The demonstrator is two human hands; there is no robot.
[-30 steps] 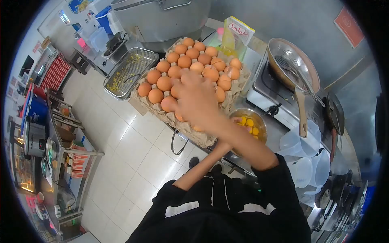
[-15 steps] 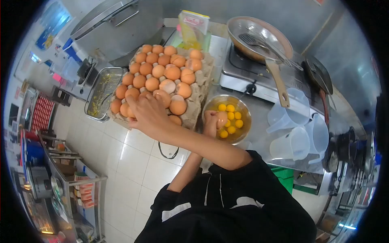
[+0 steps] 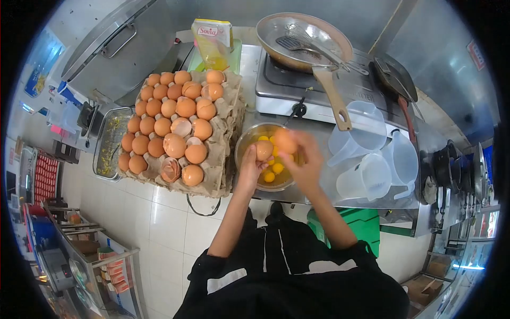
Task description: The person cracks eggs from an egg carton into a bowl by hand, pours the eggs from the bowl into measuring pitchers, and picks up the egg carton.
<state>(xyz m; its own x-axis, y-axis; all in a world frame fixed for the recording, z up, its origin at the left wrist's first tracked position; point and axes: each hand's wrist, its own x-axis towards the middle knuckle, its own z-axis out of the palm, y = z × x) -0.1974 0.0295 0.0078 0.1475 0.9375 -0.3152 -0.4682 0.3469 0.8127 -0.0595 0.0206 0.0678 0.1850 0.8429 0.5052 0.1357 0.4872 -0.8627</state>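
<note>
Over a metal bowl both of my hands hold brown eggs. My left hand has its fingers round one egg above the left part of the bowl. Close beside it, my right hand, slightly blurred, grips another egg. Several yellow yolks lie in clear egg white in the bowl, partly hidden by my hands. To the left, a stacked cardboard egg tray carries rows of brown eggs, with cracked shells along its right and near side.
Right of the bowl stand clear plastic jugs. Behind is a gas stove with a frying pan, its handle jutting towards me. A Sovia pouch stands behind the tray. A wire basket lies at far left.
My right hand has moved from the egg tray to the bowl, bringing an egg. My left hand stays at the bowl with its egg. The view has shifted, so the tray appears further left.
</note>
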